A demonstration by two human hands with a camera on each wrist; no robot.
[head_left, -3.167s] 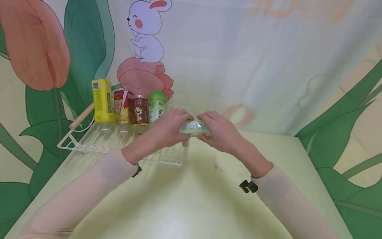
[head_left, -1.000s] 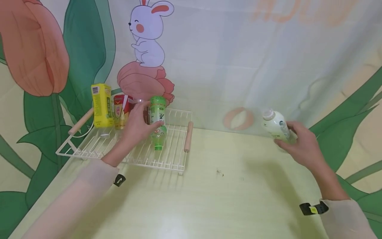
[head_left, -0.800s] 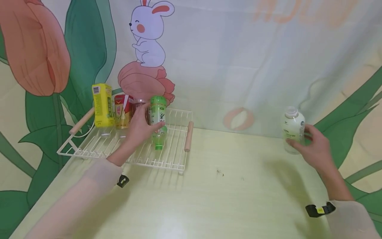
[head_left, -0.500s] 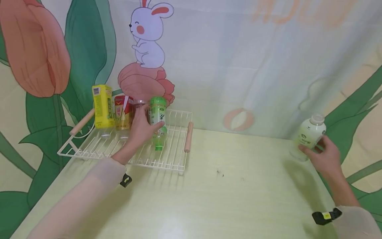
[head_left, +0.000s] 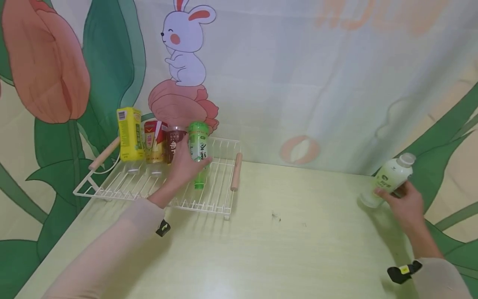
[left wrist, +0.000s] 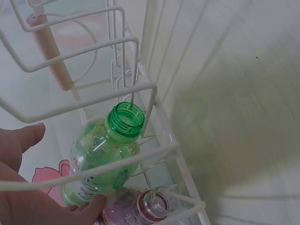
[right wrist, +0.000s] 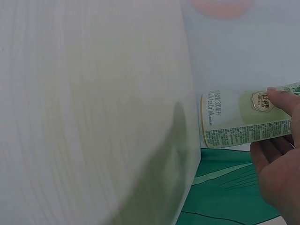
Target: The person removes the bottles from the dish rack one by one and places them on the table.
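Observation:
On the right, my right hand (head_left: 405, 203) grips a pale green and white milk tea bottle (head_left: 392, 176), thumb on one side and fingers on the other. The bottle leans to the right, its base low by the table's far edge; I cannot tell if it touches. My left hand (head_left: 183, 164) is at the wire rack (head_left: 222, 203), between the brown-labelled bottle (head_left: 174, 137) and the green bottle (head_left: 199, 139), thumb spread across the green one's front. That green bottle (left wrist: 101, 150) stands neck down with an uncapped threaded mouth. A second threaded neck (left wrist: 157, 204) shows beside it.
A yellow carton (head_left: 130, 133) and a red and gold carton (head_left: 154, 141) stand in the rack's left part. Wooden handles (head_left: 236, 171) flank the rack. A printed curtain (head_left: 298, 83) hangs behind the pale table (head_left: 280, 249), which has small dark specks.
The milk tea bottle went from between both hands to the far right in my right hand, and now tilts right. My left hand went to the rack, then shifted slightly right.

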